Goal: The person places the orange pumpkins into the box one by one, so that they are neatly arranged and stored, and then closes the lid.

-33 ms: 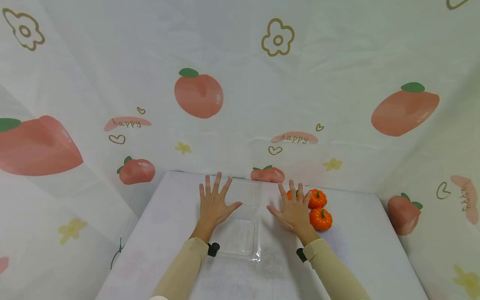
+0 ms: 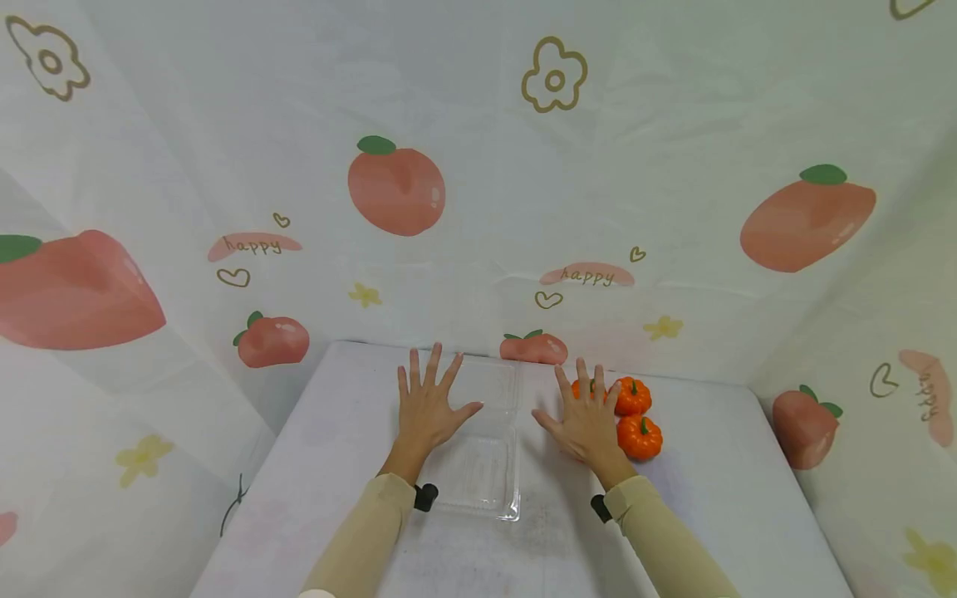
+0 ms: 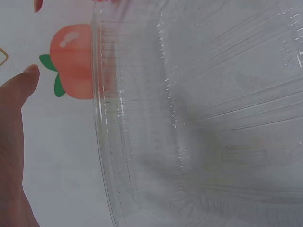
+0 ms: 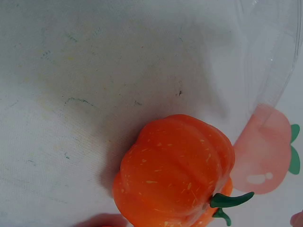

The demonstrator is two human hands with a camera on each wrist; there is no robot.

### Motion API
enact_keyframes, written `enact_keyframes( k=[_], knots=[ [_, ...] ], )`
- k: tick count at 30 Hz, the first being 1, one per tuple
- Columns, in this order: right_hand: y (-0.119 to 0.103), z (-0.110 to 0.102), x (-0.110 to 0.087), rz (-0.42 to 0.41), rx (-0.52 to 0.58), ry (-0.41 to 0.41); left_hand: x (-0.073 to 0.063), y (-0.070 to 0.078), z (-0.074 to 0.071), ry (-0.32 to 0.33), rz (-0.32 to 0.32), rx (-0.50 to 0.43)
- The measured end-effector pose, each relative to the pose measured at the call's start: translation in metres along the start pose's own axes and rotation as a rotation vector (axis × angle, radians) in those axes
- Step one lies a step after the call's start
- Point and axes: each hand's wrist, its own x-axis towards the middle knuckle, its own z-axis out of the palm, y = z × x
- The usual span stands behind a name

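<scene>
Both hands reach forward over the table with fingers spread and straight, holding nothing. My left hand is over the left part of a clear plastic clamshell box, which lies unfolded with lid and base laid out flat. Its ribbed wall fills much of the left wrist view, with the thumb at the left edge. My right hand hovers by small orange pumpkins with green stems. One pumpkin sits right of the hand, another behind it, and a third is partly hidden by the fingers.
A white cloth with fruit prints hangs behind and at both sides of the white table. In the right wrist view, a large-looking pumpkin overlaps another, near the clear box's edge.
</scene>
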Motion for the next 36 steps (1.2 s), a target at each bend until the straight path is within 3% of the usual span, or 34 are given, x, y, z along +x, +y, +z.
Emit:
enact_keyframes(
  k=[18,28,36],
  knots=[
    [0.000,0.002,-0.005,0.010,-0.007,-0.004,-0.010,-0.002,-0.007,-0.003,-0.016,-0.067],
    [0.006,0.004,-0.013,0.017,0.044,-0.008,-0.017,-0.019,0.000,-0.012,-0.047,-0.096],
    [0.018,0.007,-0.021,0.026,0.100,0.020,-0.023,-0.030,-0.006,-0.022,-0.068,-0.123]
  ],
)
